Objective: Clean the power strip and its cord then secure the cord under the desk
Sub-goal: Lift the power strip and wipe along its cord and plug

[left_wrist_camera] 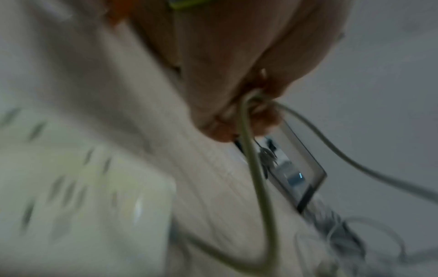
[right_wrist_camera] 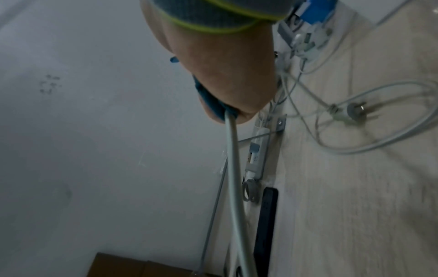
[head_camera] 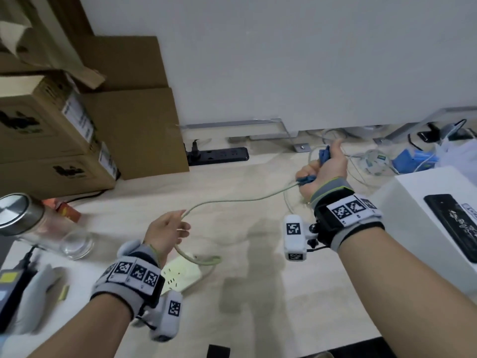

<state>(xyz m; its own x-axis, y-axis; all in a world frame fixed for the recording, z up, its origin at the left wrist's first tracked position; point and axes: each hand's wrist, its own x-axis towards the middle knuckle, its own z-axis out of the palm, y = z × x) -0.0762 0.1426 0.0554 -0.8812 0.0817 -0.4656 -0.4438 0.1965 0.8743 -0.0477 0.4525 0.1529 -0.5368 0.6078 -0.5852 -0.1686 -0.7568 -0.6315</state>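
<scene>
A pale yellowed power strip (head_camera: 180, 273) lies flat on the light wood floor (head_camera: 258, 293) under my left wrist; the left wrist view shows it blurred (left_wrist_camera: 83, 206). Its off-white cord (head_camera: 232, 201) rises from the strip, passes through my left hand (head_camera: 171, 229), which pinches it (left_wrist_camera: 249, 112), and stretches taut to my right hand (head_camera: 321, 167). My right hand grips a blue cloth (head_camera: 324, 155) wrapped round the cord (right_wrist_camera: 231, 168), thumb up; in the right wrist view the cloth (right_wrist_camera: 211, 101) shows under the fist. The cord's far end loops on the floor beyond.
Stacked cardboard boxes (head_camera: 77, 120) stand at left, a black power strip (head_camera: 219, 156) against the wall (head_camera: 284, 60). A metal-lidded jar (head_camera: 18, 215) and glass (head_camera: 77, 245) sit at near left. A white box (head_camera: 438, 228) with a black device is at right. Loose cables and blue packets (head_camera: 413, 158) lie far right.
</scene>
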